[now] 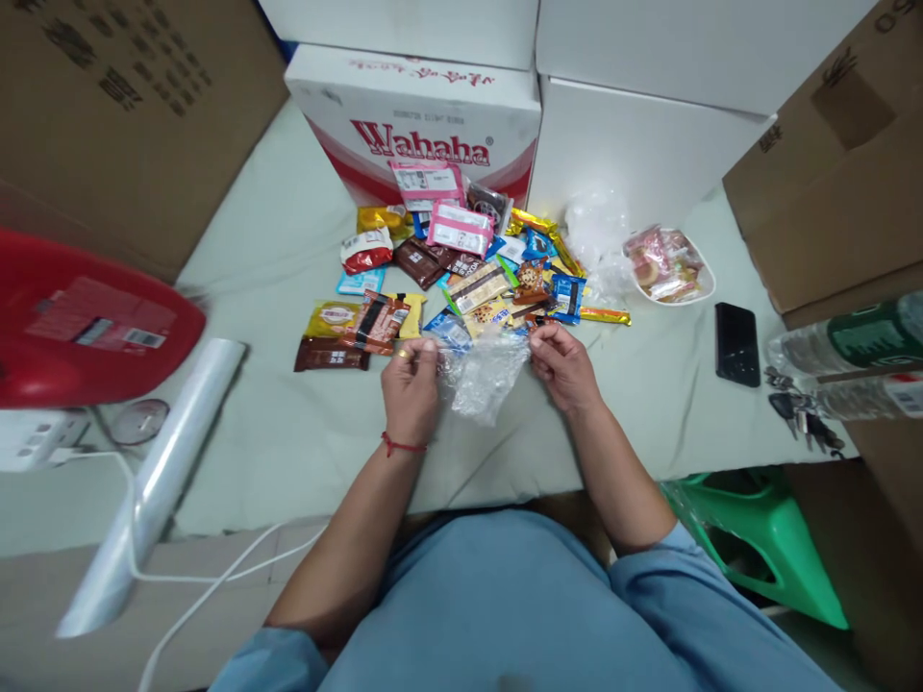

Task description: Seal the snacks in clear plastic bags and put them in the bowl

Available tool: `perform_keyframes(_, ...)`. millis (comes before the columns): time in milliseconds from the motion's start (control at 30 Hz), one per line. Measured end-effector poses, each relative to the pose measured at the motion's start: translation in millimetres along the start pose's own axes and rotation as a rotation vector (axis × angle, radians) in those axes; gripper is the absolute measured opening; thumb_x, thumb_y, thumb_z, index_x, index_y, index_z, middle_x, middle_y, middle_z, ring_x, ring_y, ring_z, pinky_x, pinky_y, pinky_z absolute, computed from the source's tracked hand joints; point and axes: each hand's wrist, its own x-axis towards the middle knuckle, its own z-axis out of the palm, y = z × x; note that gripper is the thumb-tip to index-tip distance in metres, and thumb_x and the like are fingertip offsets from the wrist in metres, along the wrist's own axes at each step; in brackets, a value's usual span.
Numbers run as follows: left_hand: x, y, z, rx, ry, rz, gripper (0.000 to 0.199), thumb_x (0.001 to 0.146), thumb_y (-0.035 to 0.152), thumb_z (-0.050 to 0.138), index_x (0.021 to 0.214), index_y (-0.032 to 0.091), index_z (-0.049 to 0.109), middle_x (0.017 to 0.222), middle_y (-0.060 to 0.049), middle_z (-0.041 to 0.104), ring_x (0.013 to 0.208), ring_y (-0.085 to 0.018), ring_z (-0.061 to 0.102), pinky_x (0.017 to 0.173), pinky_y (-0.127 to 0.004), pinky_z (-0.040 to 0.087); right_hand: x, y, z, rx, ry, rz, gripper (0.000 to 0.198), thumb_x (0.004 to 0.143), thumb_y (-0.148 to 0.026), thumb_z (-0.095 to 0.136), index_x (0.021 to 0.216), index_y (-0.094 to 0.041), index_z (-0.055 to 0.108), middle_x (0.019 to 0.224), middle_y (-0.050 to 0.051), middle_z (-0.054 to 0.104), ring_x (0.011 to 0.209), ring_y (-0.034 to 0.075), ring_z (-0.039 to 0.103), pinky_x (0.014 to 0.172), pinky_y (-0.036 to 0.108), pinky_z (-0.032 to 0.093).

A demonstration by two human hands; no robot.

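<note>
A clear plastic bag (485, 384) is stretched between my two hands, above the near part of the table. My left hand (410, 389) pinches its left edge between thumb and fingers. At its right edge, my right hand (563, 365) grips the plastic the same way. The bag looks thin and crumpled, hanging down in the middle. Just beyond it lies a heap of wrapped snacks, among them a striped wafer packet (480, 288), pink-edged packets (461, 229) and a blue packet (567, 296). Left of the heap, a brown packet (332, 354) lies close to my left hand.
A white bowl (705, 288) of wrapped sweets stands right of crumpled clear plastic (598, 231). Farther right are a phone (736, 344), keys (804, 413) and bottles (858, 336). A plastic roll (180, 452) and white cable (134, 519) lie left. Cartons (433, 115) line the back.
</note>
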Motion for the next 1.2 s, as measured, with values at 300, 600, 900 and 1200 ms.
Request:
perform_keyframes(300, -16, -5, 11, -0.159, 0.159, -0.098, 0.041, 0.093, 0.061, 0.069, 0.085, 0.022, 0.060, 0.062, 0.007, 0.047, 0.053, -0.009, 0.038, 0.051, -0.023, 0.031, -12, 10, 12, -0.548, 0.026, -0.173, 0.043, 0.092, -0.065, 0.066, 0.085, -0.023, 0.070, 0.067, -0.003, 0.054, 0.065, 0.015, 0.047, 0.062, 0.027, 0.037)
perform_keyframes(600, -14, 10, 2, -0.309, 0.249, -0.057, 0.044, 0.088, 0.060, 0.076, 0.078, 0.021, 0.058, 0.065, 0.006, 0.047, 0.058, -0.009, 0.038, 0.054, -0.023, 0.032, -16, -4, 20, -0.351, -0.042, -0.120, 0.035, 0.077, -0.055, 0.085, 0.082, -0.022, 0.073, 0.084, 0.001, 0.064, 0.079, 0.016, 0.056, 0.070, 0.028, 0.047)
perform_keyframes(900, 1, -12, -25, -0.277, 0.217, -0.181, 0.043, 0.084, 0.061, 0.076, 0.082, 0.022, 0.060, 0.058, 0.009, 0.042, 0.048, -0.008, 0.031, 0.045, -0.022, 0.026, -49, -35, -46, -0.217, 0.087, 0.157, 0.048, 0.062, -0.053, 0.097, 0.079, -0.020, 0.067, 0.074, -0.001, 0.068, 0.049, 0.007, 0.045, 0.041, 0.020, 0.034)
perform_keyframes(1200, 0, -19, -31, -0.091, 0.182, -0.107, 0.039, 0.088, 0.057, 0.071, 0.080, 0.019, 0.070, 0.063, 0.004, 0.049, 0.062, -0.013, 0.045, 0.059, -0.025, 0.038, -71, -14, -60, -0.454, 0.144, 0.131, 0.047, 0.071, -0.058, 0.089, 0.090, -0.019, 0.071, 0.060, -0.005, 0.057, 0.044, 0.006, 0.035, 0.042, 0.022, 0.021)
